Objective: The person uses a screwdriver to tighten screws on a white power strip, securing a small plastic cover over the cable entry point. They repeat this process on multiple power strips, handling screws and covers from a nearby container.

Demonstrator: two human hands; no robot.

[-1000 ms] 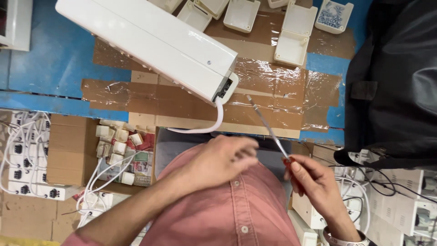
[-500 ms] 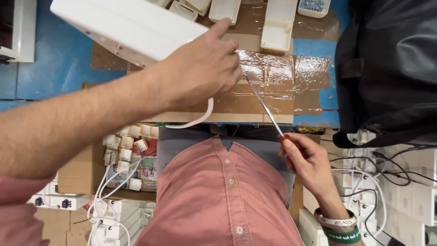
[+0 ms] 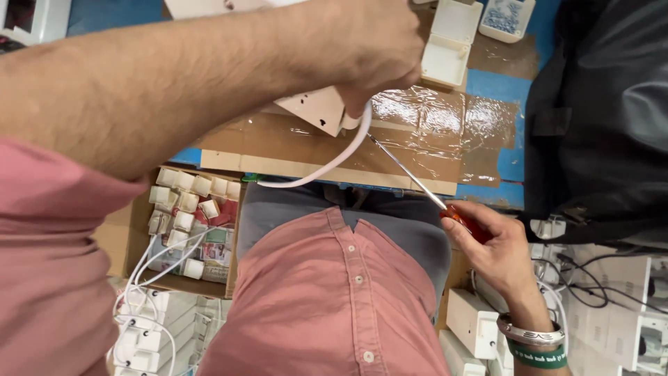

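My left hand (image 3: 369,49) reaches forward over the bench and grips the end of a long white power strip (image 3: 316,108), where its white cord (image 3: 327,163) loops out toward my lap. My right hand (image 3: 497,247) is at the lower right, closed on the red handle of a screwdriver (image 3: 417,184). Its thin metal shaft slants up and left, and the tip sits close to the strip's end beside the cord.
The blue bench top (image 3: 497,87) carries taped cardboard. Small white trays (image 3: 445,52) stand at the back, one with small blue parts (image 3: 504,17). A box of white plugs (image 3: 191,216) sits at my left knee, a black bag (image 3: 598,118) on the right, more white strips and cords low down.
My left arm swung up from my lap and took hold of the power strip's end. The view tilted down and the strip moved closer. My right hand kept hold of the screwdriver.
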